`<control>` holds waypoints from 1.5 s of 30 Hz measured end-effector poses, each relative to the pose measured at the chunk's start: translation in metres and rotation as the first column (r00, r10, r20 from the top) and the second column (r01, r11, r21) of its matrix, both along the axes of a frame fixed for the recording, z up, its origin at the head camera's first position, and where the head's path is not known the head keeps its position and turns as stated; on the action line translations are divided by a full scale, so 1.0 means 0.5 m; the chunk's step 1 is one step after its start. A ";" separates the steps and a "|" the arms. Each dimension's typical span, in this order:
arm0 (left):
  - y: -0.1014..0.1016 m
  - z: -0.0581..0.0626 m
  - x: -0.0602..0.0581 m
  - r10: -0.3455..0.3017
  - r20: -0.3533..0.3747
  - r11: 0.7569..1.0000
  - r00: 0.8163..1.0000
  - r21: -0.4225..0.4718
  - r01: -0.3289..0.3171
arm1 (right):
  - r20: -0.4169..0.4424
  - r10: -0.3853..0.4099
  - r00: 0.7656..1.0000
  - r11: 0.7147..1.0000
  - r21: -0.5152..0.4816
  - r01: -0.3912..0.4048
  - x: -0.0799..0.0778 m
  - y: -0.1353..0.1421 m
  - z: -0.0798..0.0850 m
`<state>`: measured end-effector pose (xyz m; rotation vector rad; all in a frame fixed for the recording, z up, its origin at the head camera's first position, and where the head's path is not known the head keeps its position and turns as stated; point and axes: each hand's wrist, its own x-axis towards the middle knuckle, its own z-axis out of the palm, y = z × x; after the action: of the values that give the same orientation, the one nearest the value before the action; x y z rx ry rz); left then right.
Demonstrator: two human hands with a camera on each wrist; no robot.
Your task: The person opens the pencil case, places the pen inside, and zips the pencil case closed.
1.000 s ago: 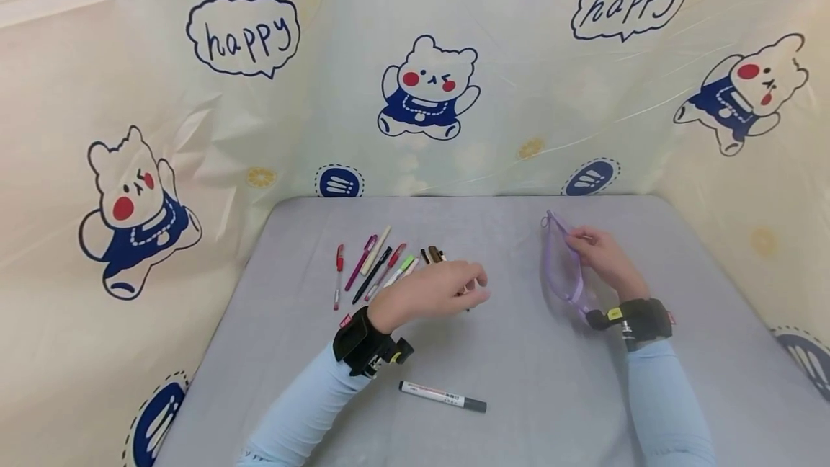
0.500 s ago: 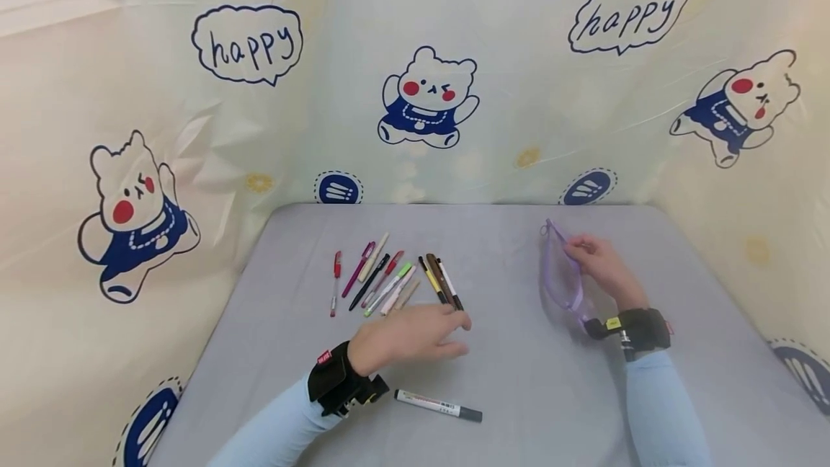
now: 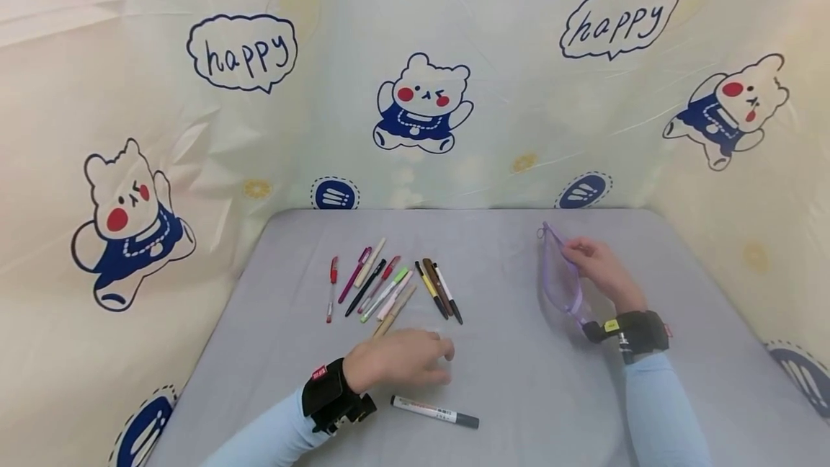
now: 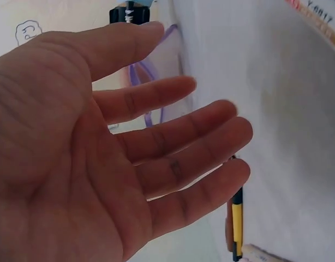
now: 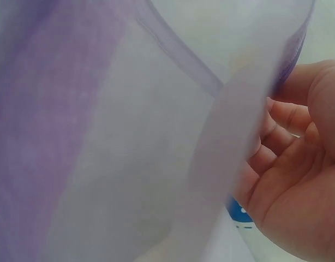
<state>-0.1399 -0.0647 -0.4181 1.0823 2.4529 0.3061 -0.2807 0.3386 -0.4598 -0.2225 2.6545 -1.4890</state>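
My left hand [image 3: 402, 359] hovers over the table with fingers spread and nothing in it, as the left wrist view confirms. Just in front of it lies a white marker with a grey cap [image 3: 434, 411]. A beige pen [image 3: 394, 310] lies on its far side, partly overlapped by the hand. Beyond are a yellow-and-black pen [image 3: 431, 290], a brown pen [image 3: 438, 285] and a white pen with black ends [image 3: 449, 294], side by side. At right, my right hand [image 3: 603, 269] pinches the edge of a translucent purple-trimmed pouch [image 5: 151, 136], holding it upright with its mouth spread apart.
Several more pens lie in a loose group at the left, among them a red-capped pen [image 3: 333, 287], a purple pen [image 3: 355, 276], a black pen [image 3: 365, 288] and a green-capped pen [image 3: 384, 295]. A printed curtain [image 3: 493, 107] rises behind the grey table [image 3: 519, 409].
My left hand has drawn back from the three side-by-side pens toward the near marker, its fingers loosening. My right hand keeps its grip on the pouch in about the same place.
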 end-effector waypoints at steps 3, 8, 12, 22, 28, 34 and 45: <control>0.003 -0.008 0.006 -0.022 0.038 1.000 0.999 -0.010 0.022 | -0.005 -0.002 1.000 1.000 -0.015 0.002 -0.002 0.003 -0.004; 0.007 -0.021 0.016 -0.035 0.072 0.998 0.997 -0.044 0.038 | -0.003 -0.007 1.000 1.000 -0.025 0.007 -0.001 0.001 -0.003; 0.012 -0.029 0.020 -0.028 0.056 0.997 0.998 -0.074 0.033 | 0.000 0.002 1.000 0.999 -0.035 -0.002 -0.001 0.000 -0.004; 0.011 -0.038 0.028 -0.025 0.095 0.992 0.995 -0.124 0.037 | 0.006 0.003 1.000 1.000 0.016 -0.003 -0.009 -0.007 -0.002; 0.015 -0.039 0.037 -0.033 0.087 0.984 0.996 -0.172 0.047 | 0.008 0.007 1.000 1.000 -0.006 -0.007 -0.007 -0.009 -0.004; 0.020 -0.038 0.040 -0.051 0.081 0.976 0.995 -0.206 0.067 | 0.010 0.001 1.000 1.000 -0.016 -0.001 -0.001 -0.009 -0.005; 0.025 -0.037 0.040 -0.058 0.108 0.973 0.992 -0.217 0.081 | 0.007 -0.004 1.000 0.999 -0.037 0.004 -0.005 -0.006 -0.010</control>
<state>-0.1201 -0.0524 -0.4369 1.0280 2.2905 0.0615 -0.2833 0.3358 -0.4649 -0.2145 2.6246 -1.5383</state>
